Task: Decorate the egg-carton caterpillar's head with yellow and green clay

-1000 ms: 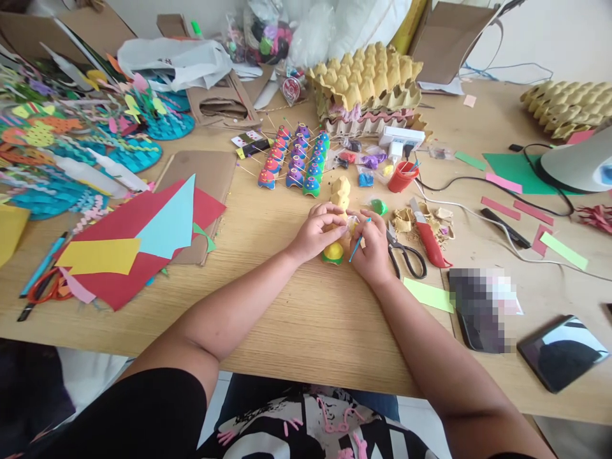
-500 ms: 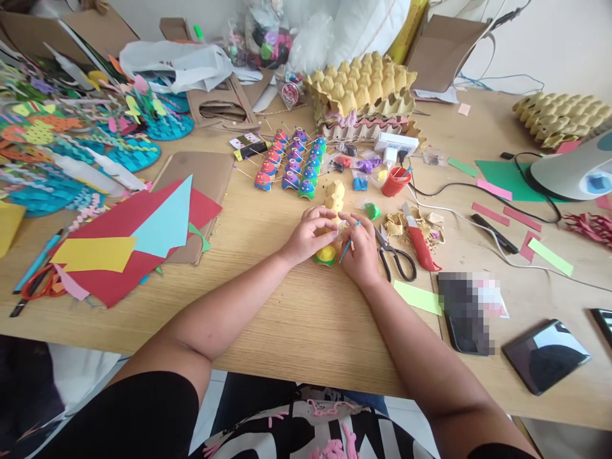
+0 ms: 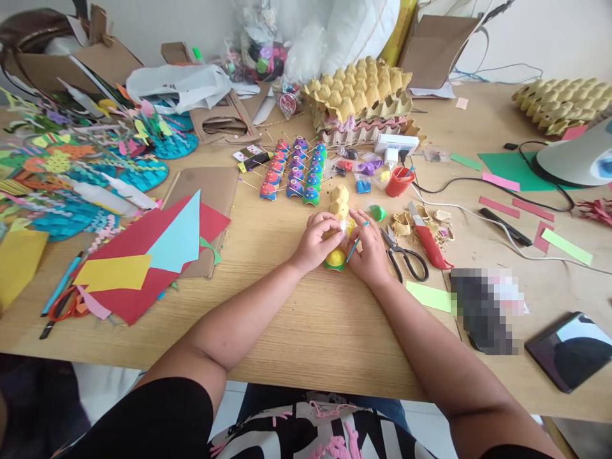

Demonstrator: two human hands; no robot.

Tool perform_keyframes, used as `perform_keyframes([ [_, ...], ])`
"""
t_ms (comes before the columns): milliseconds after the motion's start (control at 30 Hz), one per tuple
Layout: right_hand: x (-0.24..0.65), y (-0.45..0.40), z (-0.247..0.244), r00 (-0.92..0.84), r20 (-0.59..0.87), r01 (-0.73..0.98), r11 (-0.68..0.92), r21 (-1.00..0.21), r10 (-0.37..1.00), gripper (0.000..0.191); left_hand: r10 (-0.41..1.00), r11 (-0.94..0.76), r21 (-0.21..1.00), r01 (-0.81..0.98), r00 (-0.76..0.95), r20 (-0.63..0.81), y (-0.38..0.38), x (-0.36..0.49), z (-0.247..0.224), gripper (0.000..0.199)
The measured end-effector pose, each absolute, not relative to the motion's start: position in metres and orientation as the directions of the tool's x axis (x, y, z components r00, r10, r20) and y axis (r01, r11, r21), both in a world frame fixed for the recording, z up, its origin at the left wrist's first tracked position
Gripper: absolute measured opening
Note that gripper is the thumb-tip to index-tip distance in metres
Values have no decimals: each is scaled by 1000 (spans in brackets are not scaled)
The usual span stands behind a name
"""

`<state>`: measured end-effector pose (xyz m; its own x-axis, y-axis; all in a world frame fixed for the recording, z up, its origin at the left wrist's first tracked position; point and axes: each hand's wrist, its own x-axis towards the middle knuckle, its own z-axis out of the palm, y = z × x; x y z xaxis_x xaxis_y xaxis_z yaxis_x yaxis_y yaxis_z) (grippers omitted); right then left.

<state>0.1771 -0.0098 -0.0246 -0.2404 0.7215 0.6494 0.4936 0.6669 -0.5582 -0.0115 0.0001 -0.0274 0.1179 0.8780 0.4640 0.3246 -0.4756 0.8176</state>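
A strip of egg-carton cups (image 3: 339,203) lies lengthwise in front of me, its near cup (image 3: 335,258) coated in yellow and green. Over its middle, my left hand (image 3: 316,243) pinches a small white piece (image 3: 343,226), with thumb and fingertips together; its exact kind is too small to tell. My right hand (image 3: 369,254) is curled around a thin blue stick tool (image 3: 352,249), its fingers close to the same white piece. The fingers hide the strip's middle cups.
Painted carton strips (image 3: 295,169) with stick feelers stand behind. To the right lie scissors (image 3: 411,264), a red-handled knife (image 3: 430,245), a green clay packet (image 3: 377,212) and a red cup (image 3: 399,183). Coloured paper (image 3: 176,236) covers the left. Egg trays (image 3: 356,89) are stacked at the back.
The camera view has shifted slightly, so everything sits a little differently in the picture. Both hands stay over the carton strip; their fingers have moved only slightly around the white piece.
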Motion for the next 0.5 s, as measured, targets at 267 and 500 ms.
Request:
perform_keyframes([
  [267,180,-16,-21,-255,625,433,665,-608,738,11,831,-546,764,345,110,545,0,-8,-30,24],
  [500,180,-15,-19,-206,596,481,610,-629,776,24,749,-644,623,443,202,631,-3,-6,-25,22],
])
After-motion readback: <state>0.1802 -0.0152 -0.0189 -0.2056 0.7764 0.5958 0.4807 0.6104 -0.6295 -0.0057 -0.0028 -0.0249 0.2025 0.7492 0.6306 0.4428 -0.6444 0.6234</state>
